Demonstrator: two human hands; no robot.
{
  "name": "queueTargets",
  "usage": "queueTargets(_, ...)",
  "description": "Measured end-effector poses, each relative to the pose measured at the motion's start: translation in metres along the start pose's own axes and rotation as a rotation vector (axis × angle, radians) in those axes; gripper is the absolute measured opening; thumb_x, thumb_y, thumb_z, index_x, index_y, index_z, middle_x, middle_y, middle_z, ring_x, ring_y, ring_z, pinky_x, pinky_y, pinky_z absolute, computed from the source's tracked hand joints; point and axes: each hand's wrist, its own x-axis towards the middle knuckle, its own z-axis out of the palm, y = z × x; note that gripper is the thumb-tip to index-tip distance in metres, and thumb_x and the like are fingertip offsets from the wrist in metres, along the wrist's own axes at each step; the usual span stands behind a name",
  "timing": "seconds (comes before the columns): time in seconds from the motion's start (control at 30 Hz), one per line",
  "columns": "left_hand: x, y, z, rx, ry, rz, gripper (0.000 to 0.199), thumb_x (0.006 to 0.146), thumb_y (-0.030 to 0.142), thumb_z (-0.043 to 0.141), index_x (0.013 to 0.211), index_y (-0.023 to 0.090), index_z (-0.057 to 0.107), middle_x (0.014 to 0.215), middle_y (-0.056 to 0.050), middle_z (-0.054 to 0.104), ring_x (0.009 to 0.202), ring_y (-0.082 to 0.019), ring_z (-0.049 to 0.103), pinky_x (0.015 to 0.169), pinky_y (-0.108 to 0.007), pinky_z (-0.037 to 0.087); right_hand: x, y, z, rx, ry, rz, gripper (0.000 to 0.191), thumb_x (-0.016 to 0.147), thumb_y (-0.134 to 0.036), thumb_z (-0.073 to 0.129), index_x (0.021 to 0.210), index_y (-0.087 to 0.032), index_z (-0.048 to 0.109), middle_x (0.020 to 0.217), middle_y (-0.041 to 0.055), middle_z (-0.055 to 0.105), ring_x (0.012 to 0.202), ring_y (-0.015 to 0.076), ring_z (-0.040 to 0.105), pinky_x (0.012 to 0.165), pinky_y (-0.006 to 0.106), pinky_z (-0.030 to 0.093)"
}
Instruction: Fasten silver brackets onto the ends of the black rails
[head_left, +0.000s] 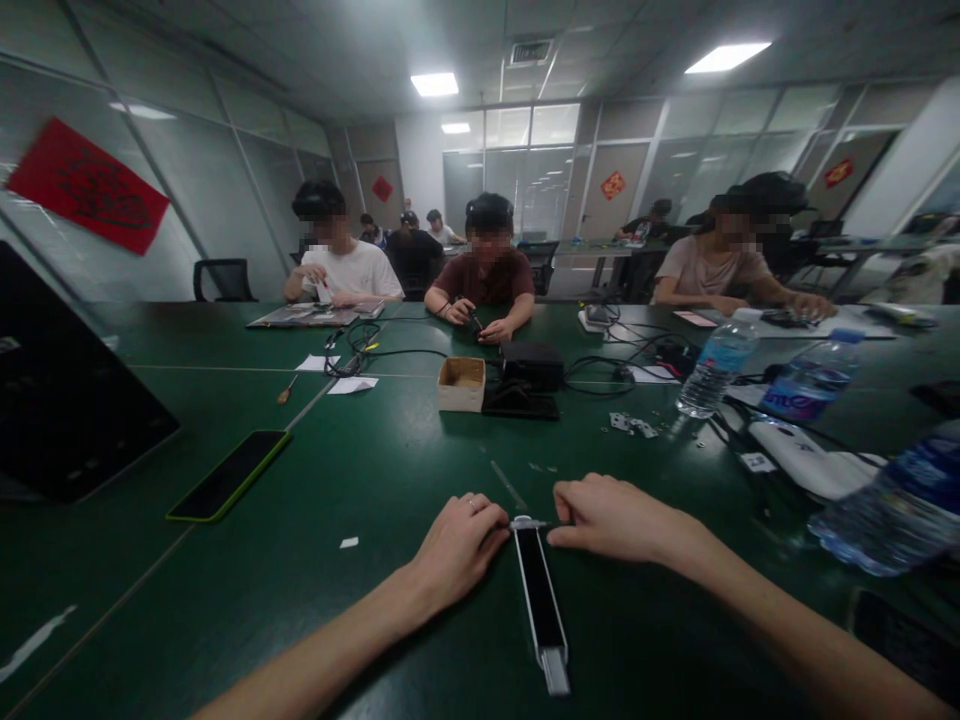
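Note:
A long narrow strip-shaped piece [539,590] lies on the green table in front of me, with a pale frame, a black middle and a light tab at its near end. A thin crosspiece spans its far end. My left hand [463,545] is closed at the left of that end, fingertips pressed together against the crosspiece. On the other side, my right hand [611,517] has curled fingers close to the crosspiece's right tip; what lies between its thumb and forefinger is hidden. The exact kind of the piece cannot be made out.
A green-edged phone [229,475] lies left, near a dark screen [67,390]. Ahead stand a small open box [461,385] and a black box [531,366]. Small metal parts [632,425], water bottles [720,362] and cables are to the right. Several people sit opposite.

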Motion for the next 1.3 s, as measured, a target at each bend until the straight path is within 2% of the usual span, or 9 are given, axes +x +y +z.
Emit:
queueTargets(0.1, 0.0, 0.002, -0.002, -0.001, -0.012, -0.003, 0.011, 0.095, 0.016, 0.052, 0.098, 0.02, 0.061, 0.095, -0.003, 0.063, 0.087, -0.019, 0.056, 0.077, -0.031, 0.043, 0.003, 0.012, 0.0, 0.016, -0.021, -0.1, 0.028, 0.082, -0.035, 0.063, 0.106, -0.02, 0.06, 0.086, 0.0026, 0.066, 0.08, 0.0205, 0.062, 0.063, 0.026, 0.042)
queueTargets(0.2, 0.0, 0.002, -0.002, 0.004, -0.013, -0.003, 0.013, 0.095, 0.015, 0.05, 0.099, 0.02, 0.061, 0.095, -0.003, 0.062, 0.086, -0.019, 0.056, 0.077, -0.031, 0.043, 0.008, 0.014, 0.008, 0.06, -0.039, -0.22, 0.017, 0.087, -0.031, 0.057, 0.097, -0.019, 0.064, 0.084, 0.0018, 0.065, 0.074, 0.0169, 0.06, 0.061, 0.024, 0.041)
queueTargets(0.37, 0.0, 0.0, -0.001, 0.003, -0.013, 0.01, 0.015, 0.096, 0.016, 0.047, 0.098, 0.02, 0.061, 0.095, -0.004, 0.062, 0.087, -0.019, 0.056, 0.077, -0.031, 0.044, 0.015, 0.011, 0.017, 0.071, 0.021, -0.293, 0.02, 0.091, -0.03, 0.051, 0.086, -0.018, 0.066, 0.083, 0.0026, 0.065, 0.072, 0.0155, 0.059, 0.062, 0.025, 0.04)
queueTargets(0.5, 0.001, 0.0, -0.001, 0.003, -0.013, 0.01, 0.017, 0.096, 0.016, 0.043, 0.098, 0.019, 0.059, 0.096, -0.005, 0.062, 0.087, -0.02, 0.056, 0.077, -0.033, 0.044, 0.027, 0.032, 0.012, 0.167, -0.025, -0.312, 0.025, 0.089, -0.04, 0.054, 0.088, -0.018, 0.064, 0.08, 0.0017, 0.064, 0.069, 0.015, 0.058, 0.058, 0.024, 0.04)
queueTargets(0.57, 0.001, 0.0, -0.001, 0.002, -0.017, 0.012, 0.017, 0.096, 0.017, 0.041, 0.098, 0.019, 0.058, 0.096, -0.006, 0.061, 0.086, -0.02, 0.055, 0.076, -0.033, 0.045, 0.038, 0.054, 0.012, 0.229, 0.062, -0.195, 0.037, 0.089, -0.052, 0.05, 0.094, -0.018, 0.062, 0.084, 0.0037, 0.065, 0.072, 0.0164, 0.058, 0.061, 0.025, 0.042)
queueTargets(0.67, 0.001, 0.001, -0.001, 0.0, -0.028, 0.012, 0.018, 0.096, 0.017, 0.039, 0.098, 0.019, 0.057, 0.097, -0.006, 0.06, 0.085, -0.02, 0.055, 0.076, -0.033, 0.045, 0.057, 0.092, 0.02, 0.155, 0.499, 0.288, 0.043, 0.09, -0.056, 0.044, 0.102, -0.017, 0.059, 0.102, 0.0104, 0.061, 0.09, 0.0219, 0.058, 0.077, 0.029, 0.045)
queueTargets(0.77, 0.0, 0.002, -0.003, 0.011, -0.038, 0.001, 0.02, 0.096, 0.015, 0.038, 0.1, 0.019, 0.057, 0.098, -0.006, 0.06, 0.086, -0.02, 0.055, 0.076, -0.033, 0.045, 0.069, 0.125, 0.035, 0.11, 0.666, 0.563, 0.054, 0.093, -0.051, 0.037, 0.123, -0.007, 0.048, 0.122, 0.0255, 0.048, 0.113, 0.0377, 0.047, 0.09, 0.048, 0.04)
queueTargets(1.1, 0.0, 0.01, -0.01, 0.052, -0.097, -0.055, 0.023, 0.096, 0.014, 0.037, 0.104, 0.018, 0.057, 0.102, -0.007, 0.059, 0.086, -0.02, 0.055, 0.076, -0.032, 0.046, 0.083, 0.183, 0.049, 0.102, 0.948, 0.797, 0.067, 0.092, -0.06, 0.025, 0.122, -0.003, 0.046, 0.126, 0.0296, 0.042, 0.122, 0.0426, 0.037, 0.1, 0.053, 0.028)
queueTargets(1.3, -0.001, 0.005, -0.006, 0.039, -0.097, -0.044, 0.022, 0.096, 0.015, 0.037, 0.103, 0.019, 0.057, 0.102, -0.006, 0.058, 0.087, -0.019, 0.054, 0.075, -0.032, 0.045, 0.086, 0.22, 0.044, 0.165, 0.883, 0.885, 0.08, 0.091, -0.063, 0.02, 0.131, 0.004, 0.038, 0.13, 0.0354, 0.04, 0.125, 0.0446, 0.036, 0.1, 0.055, 0.028)
